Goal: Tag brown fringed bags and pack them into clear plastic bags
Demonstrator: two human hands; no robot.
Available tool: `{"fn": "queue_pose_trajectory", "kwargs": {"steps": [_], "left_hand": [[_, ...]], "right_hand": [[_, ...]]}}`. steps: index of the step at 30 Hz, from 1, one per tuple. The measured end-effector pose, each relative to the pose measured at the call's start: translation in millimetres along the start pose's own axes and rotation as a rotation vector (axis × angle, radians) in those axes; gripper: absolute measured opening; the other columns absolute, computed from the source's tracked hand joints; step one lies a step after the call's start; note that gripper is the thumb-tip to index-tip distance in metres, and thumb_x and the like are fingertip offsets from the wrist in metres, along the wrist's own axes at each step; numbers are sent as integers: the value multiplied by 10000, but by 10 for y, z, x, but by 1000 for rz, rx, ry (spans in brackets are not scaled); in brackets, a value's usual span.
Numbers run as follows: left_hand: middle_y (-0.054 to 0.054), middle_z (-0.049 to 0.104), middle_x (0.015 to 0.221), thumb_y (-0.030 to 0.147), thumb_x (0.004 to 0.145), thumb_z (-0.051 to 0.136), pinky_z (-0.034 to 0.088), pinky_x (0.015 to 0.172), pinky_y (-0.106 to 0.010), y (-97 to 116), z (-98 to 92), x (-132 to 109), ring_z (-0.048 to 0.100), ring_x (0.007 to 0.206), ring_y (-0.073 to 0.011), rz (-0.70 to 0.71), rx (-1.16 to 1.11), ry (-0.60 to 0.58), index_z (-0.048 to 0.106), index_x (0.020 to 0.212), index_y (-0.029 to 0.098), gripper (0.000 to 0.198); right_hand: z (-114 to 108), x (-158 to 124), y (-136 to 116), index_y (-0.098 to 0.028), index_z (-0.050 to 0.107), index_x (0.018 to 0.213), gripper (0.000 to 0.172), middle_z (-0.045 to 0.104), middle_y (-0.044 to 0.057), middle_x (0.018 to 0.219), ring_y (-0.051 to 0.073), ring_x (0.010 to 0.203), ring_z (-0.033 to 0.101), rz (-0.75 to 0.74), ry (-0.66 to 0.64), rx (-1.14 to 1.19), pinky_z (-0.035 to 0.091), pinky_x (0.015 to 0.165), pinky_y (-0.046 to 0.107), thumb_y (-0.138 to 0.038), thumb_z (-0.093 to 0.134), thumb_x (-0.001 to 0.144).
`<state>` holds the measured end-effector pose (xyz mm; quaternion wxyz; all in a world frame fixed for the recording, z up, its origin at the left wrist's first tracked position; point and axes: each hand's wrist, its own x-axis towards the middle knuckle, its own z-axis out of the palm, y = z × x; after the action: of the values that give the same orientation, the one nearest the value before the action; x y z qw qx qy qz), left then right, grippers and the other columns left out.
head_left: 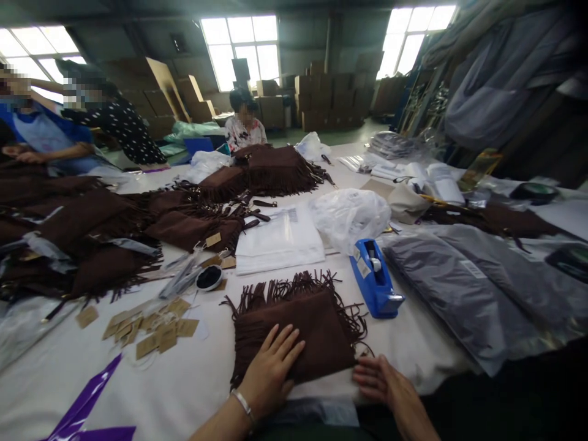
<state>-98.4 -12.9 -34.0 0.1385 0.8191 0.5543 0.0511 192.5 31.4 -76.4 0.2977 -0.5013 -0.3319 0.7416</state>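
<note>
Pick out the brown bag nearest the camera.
The fringed bag beside the blue tape dispenser, the left hand resting on it; the other brown bags lie farther back.

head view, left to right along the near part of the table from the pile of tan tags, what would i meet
Pile of tan tags → round black-filled dish → brown fringed bag → blue tape dispenser → grey wrapped bundle

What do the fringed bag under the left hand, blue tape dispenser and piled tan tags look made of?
Fringed bag: suede or imitation; matte, with limp strands. Blue tape dispenser: probably plastic, smooth, moulded-looking, slightly glossy. Tan tags: likely card, matte, thin and straight-edged.
</note>
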Motion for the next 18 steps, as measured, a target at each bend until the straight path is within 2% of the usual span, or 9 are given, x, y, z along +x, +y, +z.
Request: {"fn": "queue_pose_trajectory", "kwargs": {"steps": [2, 4, 8, 9, 11, 12, 14, 16, 18], "left_hand": [[-25, 251, 1499, 39, 629, 502, 154, 1140, -534, -52, -26, -25, 168, 1391, -249, 9, -20, 65, 305, 1400, 246, 822], [-17, 273, 1491, 29, 670, 472, 192, 1133, -535, -111, -58, -45, 190, 1386, -242, 4, -46, 141, 297, 1402, 257, 787], [-13, 302, 1479, 38, 736, 441, 237, 1124, -527, -191, -92, -66, 217, 1379, -235, -13, -113, 230, 281, 1408, 265, 727], [-13, 301, 1480, 42, 749, 433, 238, 1124, -527, -200, -95, -70, 215, 1380, -233, -15, -128, 239, 279, 1408, 266, 713], [-16, 292, 1484, 49, 775, 412, 233, 1125, -531, -208, -102, -82, 206, 1383, -229, -12, -155, 250, 272, 1410, 264, 685], [-19, 286, 1486, 54, 788, 401, 229, 1125, -534, -208, -108, -89, 200, 1385, -229, -8, -167, 251, 268, 1411, 262, 670], [-25, 272, 1492, 63, 802, 388, 221, 1125, -542, -204, -125, -104, 188, 1387, -235, 5, -188, 245, 264, 1414, 255, 653], [-29, 257, 1498, 60, 797, 385, 217, 1124, -548, -191, -144, -118, 177, 1390, -244, 20, -198, 219, 265, 1415, 252, 658], [-27, 245, 1502, 50, 778, 392, 225, 1121, -547, -166, -156, -131, 171, 1391, -250, 44, -194, 173, 270, 1414, 255, 679]], "right_hand": [[60, 55, -138, -122, 585, 1154, 707, 650, 164, 1114, 288, 1076, 589, 131, -175, 165, 426, 961, 452, -700, 343, 827], [171, 103, -302, -137, 609, 1126, 724, 666, 160, 1082, 284, 1062, 598, 184, -314, 285, 390, 987, 476, -724, 321, 816], [389, 87, -451, -134, 689, 783, 705, 677, 169, 1047, 293, 1057, 597, 122, -483, 285, 352, 1005, 501, -696, 268, 851], [427, 68, -430, -124, 696, 790, 661, 647, 173, 1122, 299, 1114, 561, 125, -546, 234, 341, 1019, 490, -663, 320, 862], [497, 53, -338, -134, 687, 973, 432, 550, 142, 1283, 294, 1215, 475, 155, -640, 167, 322, 1046, 458, -517, 540, 838], [539, 70, -285, -163, 655, 1068, 375, 527, 115, 1316, 279, 1230, 462, 153, -640, 178, 319, 1054, 445, -421, 633, 796], [649, 172, -205, -202, 622, 1124, 409, 570, 83, 1272, 259, 1195, 499, 76, -559, 249, 333, 1050, 449, -343, 681, 744], [769, 350, -196, -198, 644, 1076, 364, 649, 88, 1147, 261, 1127, 553, -109, -396, 190, 372, 1021, 468, -432, 566, 808], [855, 549, -250, -202, 653, 1062, 410, 683, 97, 1059, 274, 1097, 569, -276, -244, 18, 408, 985, 487, -490, 433, 872]]}}
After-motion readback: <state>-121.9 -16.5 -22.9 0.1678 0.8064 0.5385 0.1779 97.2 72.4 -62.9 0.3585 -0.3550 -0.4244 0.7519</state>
